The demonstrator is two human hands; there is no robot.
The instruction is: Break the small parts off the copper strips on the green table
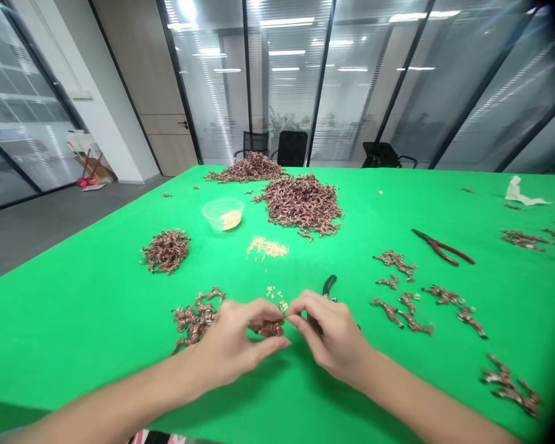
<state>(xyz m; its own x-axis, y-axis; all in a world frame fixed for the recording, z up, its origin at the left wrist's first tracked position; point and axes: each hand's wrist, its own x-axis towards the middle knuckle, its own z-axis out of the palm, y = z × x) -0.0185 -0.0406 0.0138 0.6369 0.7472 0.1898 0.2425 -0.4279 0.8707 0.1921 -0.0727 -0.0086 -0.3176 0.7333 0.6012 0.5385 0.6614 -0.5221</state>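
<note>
Left hand [234,336]: fingers are holding a coppery figurine [274,328]; right hand [333,333]: fingers are pinching a tiny indistinct part [285,316], slackening possibly dropping it

bowl [211,214] between figurine piles [303,203] on table [97,296]

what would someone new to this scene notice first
Probably the bright green tabletop, filling much of the lower view. Next, perhaps, the large heap of brown pieces towards the far side, with another heap behind it to the left. Then, at the near middle, the left hand curled around a brown piece, and the right hand pinching close beside it.
</note>
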